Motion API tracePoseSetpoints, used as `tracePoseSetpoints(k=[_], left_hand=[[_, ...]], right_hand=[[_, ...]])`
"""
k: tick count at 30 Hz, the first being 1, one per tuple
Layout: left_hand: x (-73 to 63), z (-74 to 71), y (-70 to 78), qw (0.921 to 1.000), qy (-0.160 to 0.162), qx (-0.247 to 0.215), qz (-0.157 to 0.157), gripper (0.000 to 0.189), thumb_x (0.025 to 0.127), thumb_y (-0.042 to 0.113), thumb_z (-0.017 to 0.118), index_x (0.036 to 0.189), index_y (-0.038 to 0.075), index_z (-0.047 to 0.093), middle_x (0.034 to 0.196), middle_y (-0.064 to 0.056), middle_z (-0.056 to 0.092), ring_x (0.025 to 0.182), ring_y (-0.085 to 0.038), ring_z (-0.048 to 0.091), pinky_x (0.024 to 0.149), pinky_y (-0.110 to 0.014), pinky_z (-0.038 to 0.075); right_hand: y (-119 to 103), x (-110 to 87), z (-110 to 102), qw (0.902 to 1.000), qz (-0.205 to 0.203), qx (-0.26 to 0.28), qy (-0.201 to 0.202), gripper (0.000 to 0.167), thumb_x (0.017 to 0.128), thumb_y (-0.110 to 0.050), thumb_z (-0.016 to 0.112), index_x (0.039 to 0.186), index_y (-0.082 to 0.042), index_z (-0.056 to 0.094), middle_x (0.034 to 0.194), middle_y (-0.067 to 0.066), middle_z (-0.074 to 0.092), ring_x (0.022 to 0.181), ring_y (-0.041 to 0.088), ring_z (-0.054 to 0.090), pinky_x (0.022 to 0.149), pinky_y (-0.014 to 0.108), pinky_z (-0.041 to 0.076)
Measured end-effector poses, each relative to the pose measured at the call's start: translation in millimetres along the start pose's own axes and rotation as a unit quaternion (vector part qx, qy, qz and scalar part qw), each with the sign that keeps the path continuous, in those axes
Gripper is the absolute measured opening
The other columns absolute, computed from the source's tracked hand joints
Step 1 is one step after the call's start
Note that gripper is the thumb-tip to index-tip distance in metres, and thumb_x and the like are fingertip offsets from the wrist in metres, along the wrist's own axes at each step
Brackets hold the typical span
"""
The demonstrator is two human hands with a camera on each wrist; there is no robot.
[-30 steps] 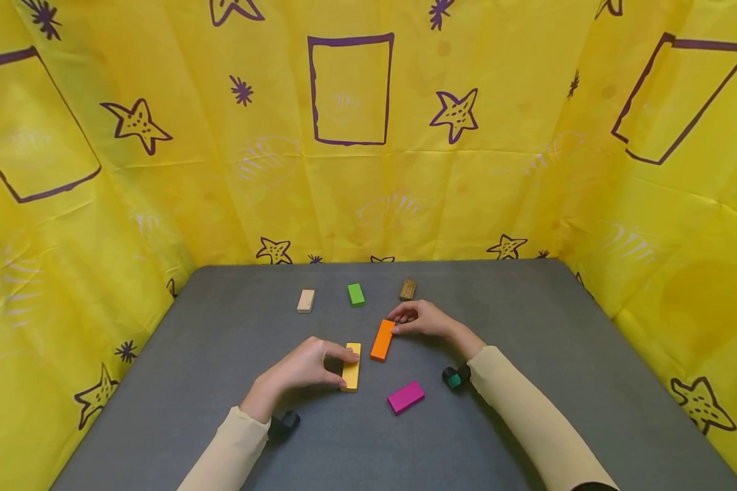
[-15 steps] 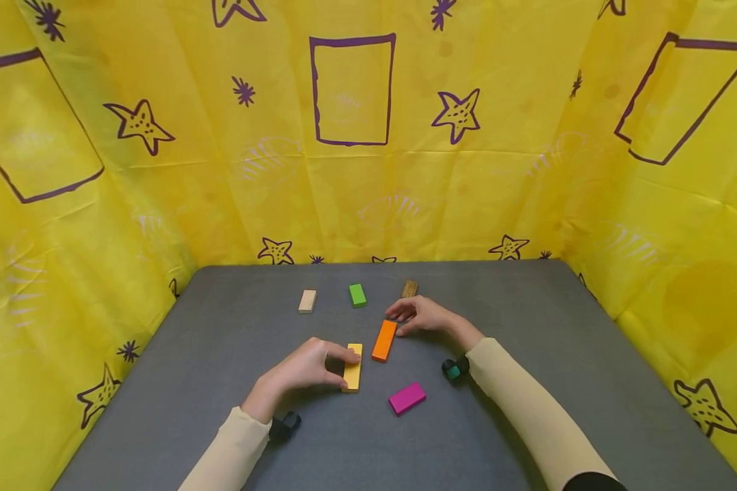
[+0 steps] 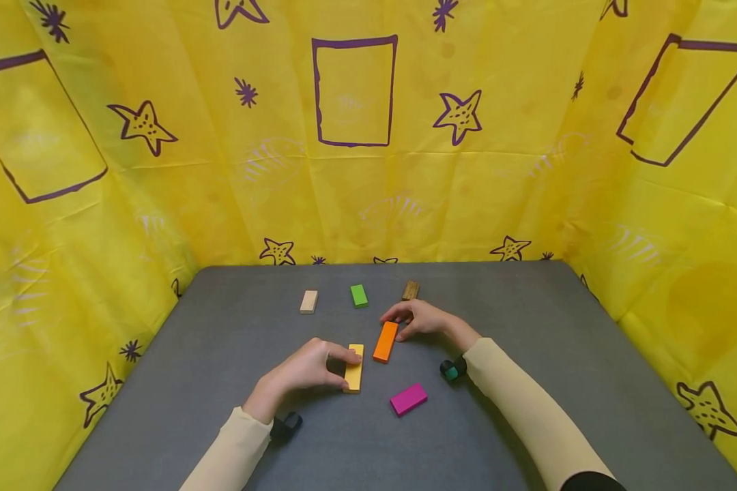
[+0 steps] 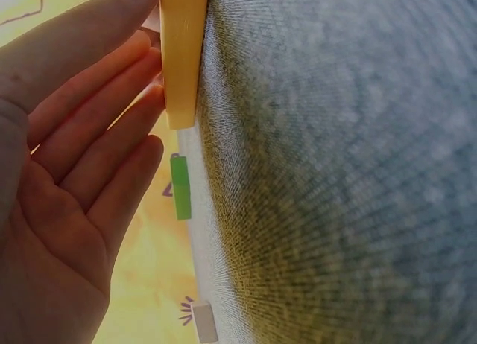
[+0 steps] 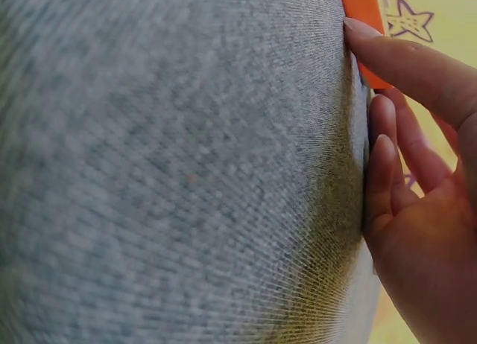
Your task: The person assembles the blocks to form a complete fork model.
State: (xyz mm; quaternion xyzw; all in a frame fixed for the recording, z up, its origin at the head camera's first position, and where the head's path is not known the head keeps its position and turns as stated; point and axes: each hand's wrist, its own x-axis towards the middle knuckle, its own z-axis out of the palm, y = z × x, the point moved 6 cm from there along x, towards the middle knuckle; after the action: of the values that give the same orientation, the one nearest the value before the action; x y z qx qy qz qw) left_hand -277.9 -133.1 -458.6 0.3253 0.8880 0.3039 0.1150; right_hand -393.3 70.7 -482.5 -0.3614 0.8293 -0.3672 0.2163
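Pinching the yellow block, which lies just left of the orange block and a little nearer the person, the left hand sets its thumb by the near end and its forefinger over the top, the other fingers almost straight behind. The right hand bends thumb and forefinger about the far end of the orange block, seemingly in a light pinch; how firmly cannot be told. That end-only hold could let the block swivel if it is pushed or raised, and the yellow one's smooth, painted-looking face could slide under a fingertip. Being so close, the two could knock together and skew. The brown block, beyond the orange block and partly covered by the right hand, could be nudged by its knuckles; the magenta block, on the near side, could be brushed by the right wrist's dark band if that arm swings inward. All are flat, straight-edged oblongs: the brown one is mottled, the pale block and green block, farther off and leftward, are plain. The bench looks grey, matt and finely ribbed, so an edge might drag.
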Motion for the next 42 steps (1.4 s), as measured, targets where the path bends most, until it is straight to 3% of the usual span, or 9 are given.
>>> tracePoseSetpoints(k=[25, 42], left_hand=[[0.2, 0.9, -1.9, 1.0000, 0.001, -0.005, -0.002, 0.048, 0.074, 0.030, 0.081, 0.120, 0.022, 0.068, 0.116, 0.015, 0.066, 0.113, -0.005, 0.059, 0.100, -0.033, 0.047], [0.0, 0.6, -1.8, 1.0000, 0.003, -0.004, 0.003, 0.048, 0.075, 0.028, 0.081, 0.120, 0.021, 0.068, 0.117, 0.015, 0.066, 0.113, -0.005, 0.059, 0.099, -0.032, 0.048]], right_hand=[[1.9, 0.8, -1.6, 0.9996, 0.022, -0.014, 0.010, 0.038, 0.080, -0.013, 0.076, 0.116, -0.019, 0.067, 0.115, -0.002, 0.064, 0.103, 0.015, 0.056, 0.090, 0.029, 0.048], [4.7, 0.5, -4.4, 0.9997, 0.012, -0.019, 0.013, 0.033, 0.078, -0.018, 0.078, 0.109, -0.019, 0.069, 0.107, -0.003, 0.067, 0.096, 0.013, 0.057, 0.090, 0.030, 0.048]])
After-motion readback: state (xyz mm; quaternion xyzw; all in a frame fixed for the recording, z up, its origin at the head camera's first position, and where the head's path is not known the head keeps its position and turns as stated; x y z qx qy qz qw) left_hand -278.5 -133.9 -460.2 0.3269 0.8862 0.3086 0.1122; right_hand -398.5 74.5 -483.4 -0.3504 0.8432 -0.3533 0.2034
